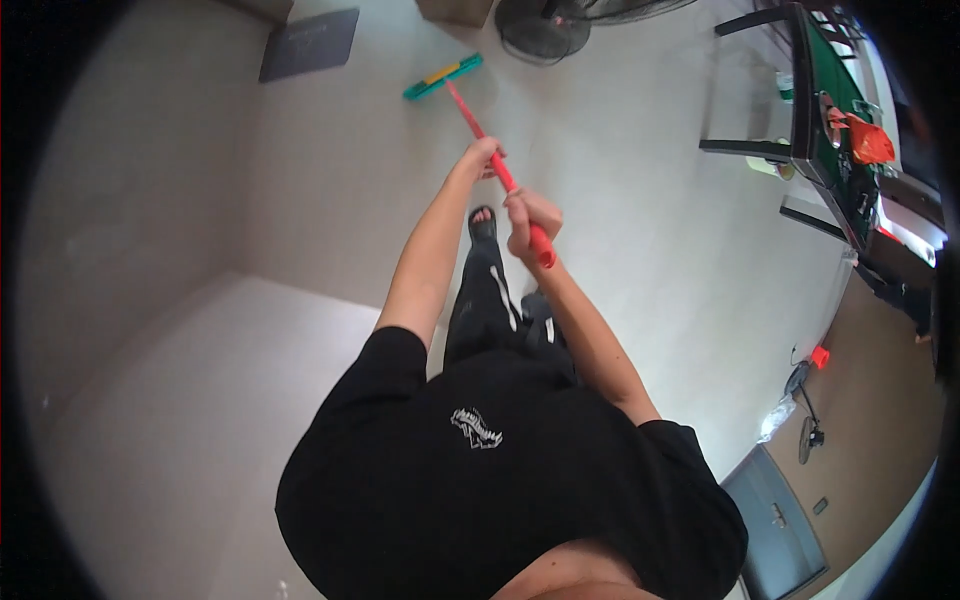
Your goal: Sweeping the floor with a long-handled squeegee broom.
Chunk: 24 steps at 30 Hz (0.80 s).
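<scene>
Both hands hold a long red pole that slants away from me to a narrow teal-and-yellow head on the floor. Whether it is a broom or a mop, I cannot tell. Farther up the pole is my left hand, closed around it with the arm stretched forward. Near the pole's close end, my right hand is wrapped around it in a fist. The open tip of the pole sticks out just below that fist. One foot in a dark sandal is on the floor below my hands.
A grey mat lies at the far left, and a fan stands beyond the teal head. On the right is a dark-framed table with a green top and an orange bag. A wall rises on the left.
</scene>
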{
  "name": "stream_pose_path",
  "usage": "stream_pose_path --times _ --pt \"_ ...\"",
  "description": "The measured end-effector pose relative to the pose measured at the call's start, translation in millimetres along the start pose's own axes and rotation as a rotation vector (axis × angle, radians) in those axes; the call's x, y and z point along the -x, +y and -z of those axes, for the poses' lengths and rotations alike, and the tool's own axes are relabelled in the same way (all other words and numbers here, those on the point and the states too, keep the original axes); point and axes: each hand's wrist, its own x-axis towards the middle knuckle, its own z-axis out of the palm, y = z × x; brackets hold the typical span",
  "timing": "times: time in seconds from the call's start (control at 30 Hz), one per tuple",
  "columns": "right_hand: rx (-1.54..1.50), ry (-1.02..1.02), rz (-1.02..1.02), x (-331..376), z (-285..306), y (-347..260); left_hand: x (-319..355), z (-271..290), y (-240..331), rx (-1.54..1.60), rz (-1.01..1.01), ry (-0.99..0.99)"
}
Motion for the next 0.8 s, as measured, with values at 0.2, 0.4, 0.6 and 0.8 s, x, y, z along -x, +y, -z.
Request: stream_pose_path --times 0.2,0.4,0.6,0.8 --pt "0.05 -0.063 -0.052 60.8 65.7 -51.5 46.7 -57.0 -74.8 -0.045 0.044 -0.042" --pt "0.043 -0.119 -0.127 147.6 154.6 -120.0 112.2 -131.0 -195.2 0.044 0.074 -0.06" --pt "0.108 -0.262 -0.158 216.4 252.2 -207.1 168.8 -220.1 -320.8 0.31 0.111 -0.16" --pt "0.066 -0.334 -0.093 236.6 263.3 -230.7 203.9 -234.7 -352.4 0.444 0.008 -0.126"
